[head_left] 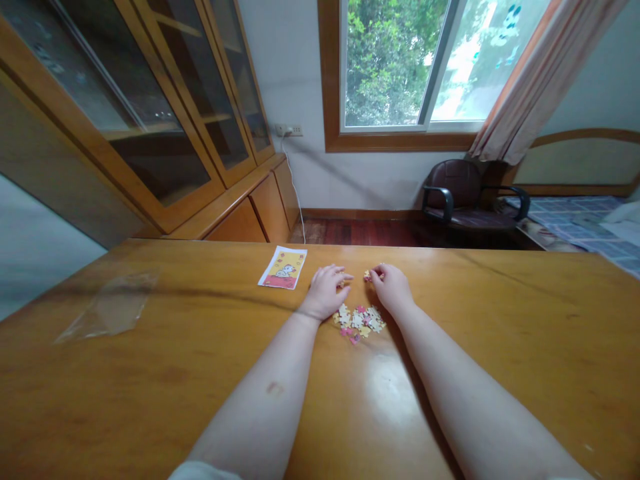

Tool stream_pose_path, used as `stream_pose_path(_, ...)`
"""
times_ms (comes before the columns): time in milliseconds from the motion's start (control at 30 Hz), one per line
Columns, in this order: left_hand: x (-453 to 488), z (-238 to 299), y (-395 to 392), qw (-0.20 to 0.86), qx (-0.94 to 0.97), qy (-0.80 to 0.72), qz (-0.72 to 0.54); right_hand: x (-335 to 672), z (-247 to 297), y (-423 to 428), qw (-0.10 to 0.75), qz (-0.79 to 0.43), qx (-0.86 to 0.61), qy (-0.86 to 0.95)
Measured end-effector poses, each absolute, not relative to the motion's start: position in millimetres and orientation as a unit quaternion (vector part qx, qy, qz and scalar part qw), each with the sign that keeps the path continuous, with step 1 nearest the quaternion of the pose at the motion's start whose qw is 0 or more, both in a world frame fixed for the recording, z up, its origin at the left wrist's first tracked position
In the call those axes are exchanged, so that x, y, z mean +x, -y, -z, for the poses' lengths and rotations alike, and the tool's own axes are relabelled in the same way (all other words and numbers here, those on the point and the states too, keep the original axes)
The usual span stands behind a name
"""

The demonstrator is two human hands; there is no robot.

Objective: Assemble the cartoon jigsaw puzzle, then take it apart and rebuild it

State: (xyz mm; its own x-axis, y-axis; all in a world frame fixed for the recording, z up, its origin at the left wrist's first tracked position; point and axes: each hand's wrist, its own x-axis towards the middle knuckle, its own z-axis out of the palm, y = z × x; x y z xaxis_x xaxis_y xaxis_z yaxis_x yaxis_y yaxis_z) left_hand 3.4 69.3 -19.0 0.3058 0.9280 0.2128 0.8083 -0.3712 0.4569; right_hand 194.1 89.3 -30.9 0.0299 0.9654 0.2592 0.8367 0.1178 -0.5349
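Note:
Loose jigsaw puzzle pieces (357, 320) lie in a small heap on the wooden table, some pale side up, others pink or yellow. My left hand (326, 292) rests at the heap's upper left, its fingers stretched out and thumb apart. A bit of yellow shows beneath those fingers, mostly hidden. At the heap's upper right, my right hand (394, 288) has thumb and fingers pinched on a puzzle piece (367, 275) with yellow and pink on it. Left of my hands lies a picture card (285, 268) showing a white cartoon animal on yellow and red.
A clear plastic bag (113, 303) lies flat on the left of the table (225, 413). Beyond the far edge stand a glass-door cabinet (233, 175), a dark armchair (457, 193) and a bed (585, 220). A white cord (295, 183) hangs from a wall socket.

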Motion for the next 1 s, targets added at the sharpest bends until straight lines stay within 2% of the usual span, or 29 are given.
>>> stream_pose_path(133,7,16,-63,0.188,0.866,-0.425,-0.185,191,29,-88,0.328,-0.138,-0.635,0.686)
stream_pose_path(567,6,20,-66,0.208,0.871,-0.38,-0.231,189,32,-86,0.341,-0.169,-0.613,0.692)
stream_pose_path(833,6,18,-67,0.237,0.837,-0.428,-0.244,187,28,-85,0.336,-0.187,-0.606,0.697)
stream_pose_path(1000,5,21,-73,0.239,0.777,-0.496,-0.305,185,27,-82,0.324,-0.199,-0.528,0.759)
